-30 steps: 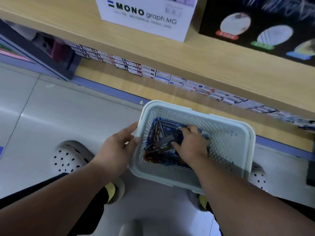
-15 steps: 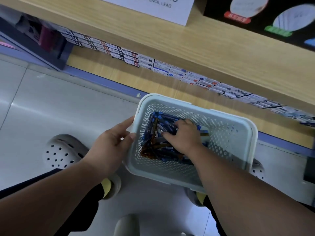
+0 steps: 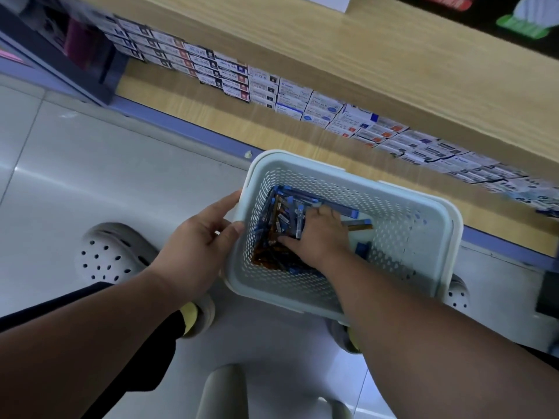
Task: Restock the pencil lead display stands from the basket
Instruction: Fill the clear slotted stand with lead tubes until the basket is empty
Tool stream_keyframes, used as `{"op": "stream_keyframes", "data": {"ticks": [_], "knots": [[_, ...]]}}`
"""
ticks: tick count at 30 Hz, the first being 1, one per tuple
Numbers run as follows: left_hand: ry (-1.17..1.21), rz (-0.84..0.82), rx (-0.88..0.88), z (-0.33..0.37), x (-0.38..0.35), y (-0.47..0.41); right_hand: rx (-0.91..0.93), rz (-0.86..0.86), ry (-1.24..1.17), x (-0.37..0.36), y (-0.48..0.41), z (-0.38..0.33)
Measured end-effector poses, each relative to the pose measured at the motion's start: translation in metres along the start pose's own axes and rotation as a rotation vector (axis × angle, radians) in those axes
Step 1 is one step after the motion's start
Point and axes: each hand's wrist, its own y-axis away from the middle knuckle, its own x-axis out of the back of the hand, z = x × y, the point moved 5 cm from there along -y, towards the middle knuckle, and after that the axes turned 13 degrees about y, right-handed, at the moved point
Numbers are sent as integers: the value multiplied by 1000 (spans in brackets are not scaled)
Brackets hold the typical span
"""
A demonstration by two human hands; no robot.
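Digging among the pencil lead cases [image 3: 282,226], the right hand [image 3: 317,237] lay palm-down on the heap against the basket's left wall. Its fingers were curled into the pile, but whether they pinched a case could not be told. The cases were slim, hard, flat sticks, blue or translucent amber, lying crisscross; a few strays sat nearer the basket's middle.

The basket [image 3: 447,225] was pale plastic, perforated all over, with rounded corners and a thick smooth rim. The left hand [image 3: 199,240] steadied it from outside, fingers fairly straight and slightly spread on the left wall, thumb at the rim.

This looked like the picking step. The next move probably calls for a firm pinch on one sort, then a lift clear of the rim.

Beyond ran a wood-grain shelf [image 3: 393,74] with small printed cardboard boxes [image 3: 320,108] along the ledge beneath.
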Motion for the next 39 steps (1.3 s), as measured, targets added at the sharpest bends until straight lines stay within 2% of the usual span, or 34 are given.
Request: {"op": "stream_keyframes", "data": {"ticks": [9,15,18,22,29,34,39], "knots": [[-3,4,14,-4,-2,-1,165,-136,3,2,-9,9],[-32,31,-25,-8,-5,1,271,-112,-1,2,-5,13],[-49,73,-45,-11,-10,4,324,-159,-22,0,-1,13],[-74,148,-65,-14,-13,8,319,-195,-97,-4,7,12],[-56,151,-84,-19,-15,6,304,-218,-117,-11,10,4],[-80,269,-114,-20,-21,9,357,-243,-29,-11,21,-1],[-103,281,-110,-19,-22,9,398,-146,85,-14,23,-5]]}}
